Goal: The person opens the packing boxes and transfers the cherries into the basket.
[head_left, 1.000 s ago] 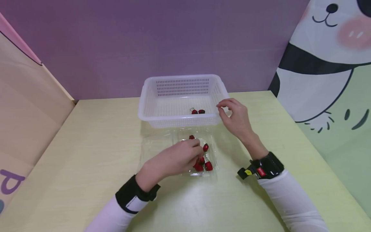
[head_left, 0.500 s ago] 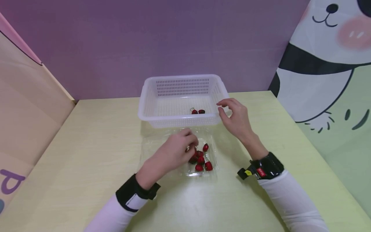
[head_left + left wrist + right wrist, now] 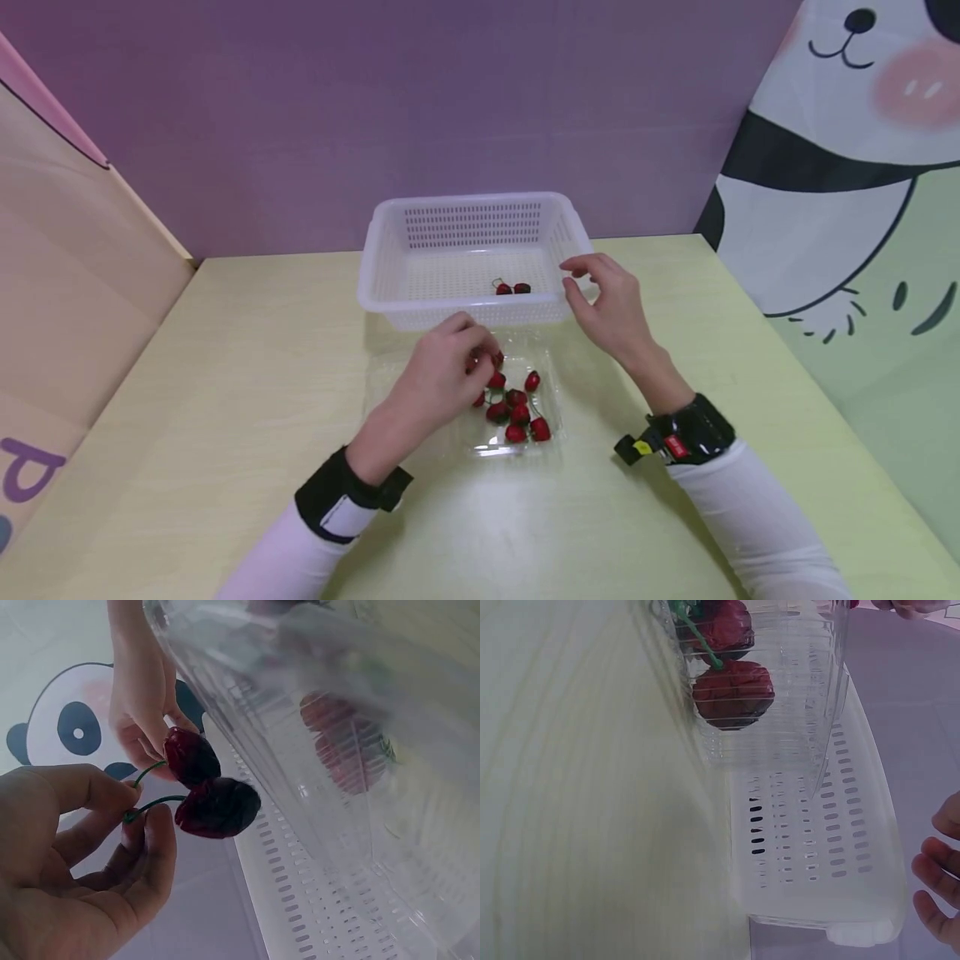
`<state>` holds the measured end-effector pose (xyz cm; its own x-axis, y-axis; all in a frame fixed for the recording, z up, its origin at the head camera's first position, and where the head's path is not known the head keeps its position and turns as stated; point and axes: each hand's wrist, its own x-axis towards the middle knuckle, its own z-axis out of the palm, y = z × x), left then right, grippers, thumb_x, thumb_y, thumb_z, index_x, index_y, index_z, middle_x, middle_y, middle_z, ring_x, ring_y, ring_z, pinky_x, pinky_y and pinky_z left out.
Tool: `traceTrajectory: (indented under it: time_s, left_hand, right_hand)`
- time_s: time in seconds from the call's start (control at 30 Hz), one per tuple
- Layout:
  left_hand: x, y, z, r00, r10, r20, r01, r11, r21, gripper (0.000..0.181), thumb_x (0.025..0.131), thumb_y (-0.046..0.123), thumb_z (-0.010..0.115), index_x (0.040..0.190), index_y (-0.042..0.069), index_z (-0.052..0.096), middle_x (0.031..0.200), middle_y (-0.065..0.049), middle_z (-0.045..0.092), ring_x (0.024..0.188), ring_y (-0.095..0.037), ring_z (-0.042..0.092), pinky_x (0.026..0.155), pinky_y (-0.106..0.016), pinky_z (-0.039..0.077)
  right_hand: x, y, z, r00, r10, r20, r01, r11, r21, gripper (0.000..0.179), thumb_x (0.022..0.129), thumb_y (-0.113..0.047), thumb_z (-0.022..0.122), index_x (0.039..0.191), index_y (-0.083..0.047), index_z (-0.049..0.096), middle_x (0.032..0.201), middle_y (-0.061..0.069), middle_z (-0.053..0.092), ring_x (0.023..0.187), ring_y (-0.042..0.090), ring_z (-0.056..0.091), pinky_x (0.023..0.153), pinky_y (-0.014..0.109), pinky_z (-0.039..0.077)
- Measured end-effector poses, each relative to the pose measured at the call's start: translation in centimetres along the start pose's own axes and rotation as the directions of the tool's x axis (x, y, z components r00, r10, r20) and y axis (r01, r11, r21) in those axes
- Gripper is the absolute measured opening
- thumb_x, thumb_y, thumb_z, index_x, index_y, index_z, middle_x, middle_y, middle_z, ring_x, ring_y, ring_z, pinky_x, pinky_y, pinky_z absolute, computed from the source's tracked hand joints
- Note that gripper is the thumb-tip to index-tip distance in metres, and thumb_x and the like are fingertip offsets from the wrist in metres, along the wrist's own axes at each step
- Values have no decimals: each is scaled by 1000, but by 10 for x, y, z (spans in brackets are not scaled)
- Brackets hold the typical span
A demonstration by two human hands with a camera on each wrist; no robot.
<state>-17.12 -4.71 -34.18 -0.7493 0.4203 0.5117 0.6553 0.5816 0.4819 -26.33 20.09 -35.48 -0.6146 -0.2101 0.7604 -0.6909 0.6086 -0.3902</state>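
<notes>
My left hand [image 3: 442, 371] pinches a pair of dark red cherries [image 3: 217, 808] by their green stems, between thumb and fingertips, over the far left part of a clear plastic box [image 3: 495, 451]. Several more cherries [image 3: 519, 414] lie in the box, some with stems. My right hand [image 3: 611, 308] is beside the right front corner of a white slotted basket [image 3: 450, 317], thumb and forefinger apart, nothing between them. In the right wrist view, the right hand's fingers [image 3: 936, 874] show at the right edge. Two cherries [image 3: 503, 290] lie inside the basket.
The basket stands behind the box, near the purple back wall [image 3: 465, 108]. The box's clear lid [image 3: 382, 383] lies folded out to the left on the pale wooden table [image 3: 247, 358]. A panda-printed panel [image 3: 832, 225] stands at the right.
My left hand has moved up and to the left from among the cherries in the box, bringing the held pair along; more cherries show below it. My right hand's thumb and forefinger have parted slightly.
</notes>
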Motion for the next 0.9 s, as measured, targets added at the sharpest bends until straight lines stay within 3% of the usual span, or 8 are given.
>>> traceTrajectory:
  time_s: [0.53, 0.73, 0.9]
  left_hand:
    - [3, -4, -8, 997, -60, -48, 60, 998, -7, 13, 82, -6, 67, 87, 5, 71, 87, 1, 57, 75, -9, 58, 63, -13, 47]
    - [4, -10, -13, 994, -57, -98, 53, 998, -43, 14, 82, -10, 65, 88, 1, 71, 87, -1, 57, 74, -11, 60, 64, -14, 49]
    - [5, -15, -17, 987, -56, -148, 48, 997, -58, 15, 83, -12, 64, 89, -1, 71, 87, -3, 58, 74, -12, 62, 66, -14, 49]
  right_hand:
    - [0, -6, -2, 999, -22, 41, 22, 1000, 13, 16, 86, 2, 66, 101, 1, 68, 96, 12, 65, 86, 28, 63, 76, 27, 44]
    - [-1, -9, -1, 998, -33, 56, 32, 999, 17, 15, 86, 1, 67, 101, 2, 67, 97, 11, 65, 87, 26, 62, 74, 33, 46]
    - [0, -11, -2, 997, -43, 71, 42, 999, 23, 14, 85, 2, 67, 100, 1, 68, 97, 9, 66, 88, 25, 62, 78, 30, 46]
